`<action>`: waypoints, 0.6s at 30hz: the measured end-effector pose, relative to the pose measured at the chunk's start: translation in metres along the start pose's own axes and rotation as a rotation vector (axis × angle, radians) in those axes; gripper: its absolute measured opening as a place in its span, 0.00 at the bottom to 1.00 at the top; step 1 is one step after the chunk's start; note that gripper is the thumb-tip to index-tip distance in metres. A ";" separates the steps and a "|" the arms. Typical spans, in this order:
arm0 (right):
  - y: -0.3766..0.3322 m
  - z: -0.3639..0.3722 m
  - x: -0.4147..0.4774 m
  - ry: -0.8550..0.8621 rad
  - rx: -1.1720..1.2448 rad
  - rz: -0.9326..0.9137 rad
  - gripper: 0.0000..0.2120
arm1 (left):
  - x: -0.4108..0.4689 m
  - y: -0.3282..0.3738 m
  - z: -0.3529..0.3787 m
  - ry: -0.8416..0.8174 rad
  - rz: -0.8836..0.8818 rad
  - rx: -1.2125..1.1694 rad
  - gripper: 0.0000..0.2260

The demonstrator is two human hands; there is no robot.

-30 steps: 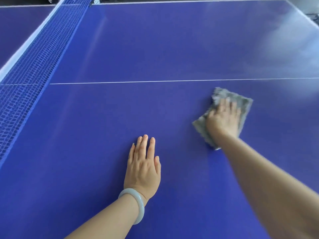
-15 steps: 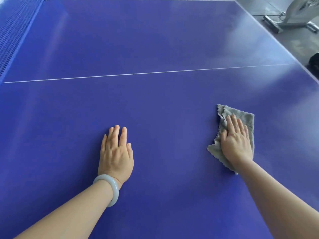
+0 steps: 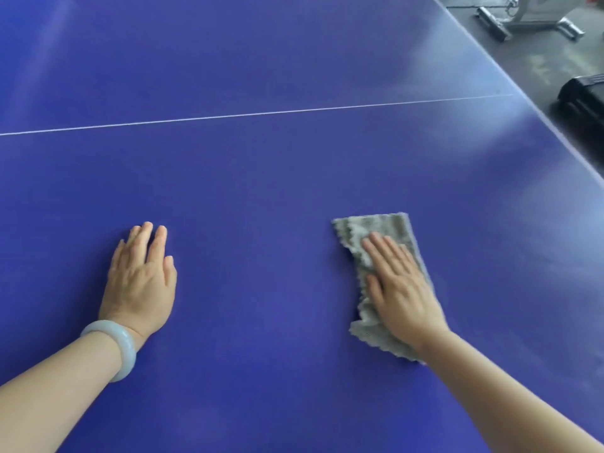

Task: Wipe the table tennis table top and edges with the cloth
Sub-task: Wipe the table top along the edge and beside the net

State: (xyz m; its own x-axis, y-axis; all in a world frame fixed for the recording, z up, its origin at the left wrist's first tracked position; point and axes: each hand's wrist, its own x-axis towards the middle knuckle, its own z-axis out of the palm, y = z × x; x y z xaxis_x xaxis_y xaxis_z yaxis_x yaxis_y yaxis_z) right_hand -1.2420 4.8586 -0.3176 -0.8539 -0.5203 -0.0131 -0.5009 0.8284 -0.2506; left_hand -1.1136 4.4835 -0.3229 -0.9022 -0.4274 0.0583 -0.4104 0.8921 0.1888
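Cloth (image 3: 380, 230) lies flat on the table top (image 3: 261, 191) w/ my right hand (image 3: 400, 289) pressing it, fingers straight for broad wipe contact, while left hand (image 3: 140, 282) rests flat, fingers extended, probably bracing me, holding nothing.

Dark grey floor (image 3: 542, 70) upper right; white metal stand (image 3: 536, 22); black object (image 3: 585, 96) nearby.

Right hand (image 3: 400, 289) presses cloth (image 3: 372, 228) on table (image 3: 261, 191).
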 end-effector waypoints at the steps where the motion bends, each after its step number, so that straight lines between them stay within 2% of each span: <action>1: 0.020 -0.007 -0.005 0.009 0.000 0.106 0.26 | -0.001 0.002 -0.001 0.005 0.005 0.013 0.22; 3: 0.039 -0.010 -0.007 0.023 0.007 0.223 0.27 | -0.003 0.013 -0.002 -0.004 -0.009 0.035 0.19; 5: 0.040 -0.008 -0.005 0.035 -0.011 0.226 0.27 | -0.007 0.042 -0.004 0.015 0.042 0.052 0.18; 8: 0.038 -0.008 -0.007 0.020 -0.023 0.216 0.28 | -0.016 0.116 0.004 0.075 0.304 0.023 0.18; 10: 0.039 -0.008 -0.006 0.012 -0.036 0.216 0.28 | -0.017 0.170 0.018 0.023 0.404 -0.019 0.19; 14: 0.021 0.003 -0.012 0.035 -0.035 0.282 0.29 | -0.014 0.231 0.045 -0.078 0.321 -0.009 0.25; 16: 0.010 0.009 -0.031 0.020 -0.031 0.206 0.29 | -0.012 0.236 0.051 -0.073 0.289 0.002 0.25; 18: 0.017 0.006 -0.053 -0.022 -0.012 -0.004 0.28 | -0.012 0.234 0.051 -0.071 0.296 -0.012 0.24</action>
State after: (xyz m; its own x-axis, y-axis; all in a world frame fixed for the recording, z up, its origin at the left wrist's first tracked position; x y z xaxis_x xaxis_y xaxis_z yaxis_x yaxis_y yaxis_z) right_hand -1.2045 4.8994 -0.3272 -0.8486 -0.5280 -0.0335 -0.5061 0.8285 -0.2395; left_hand -1.2053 4.7048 -0.3296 -0.9896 -0.1372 0.0440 -0.1268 0.9744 0.1856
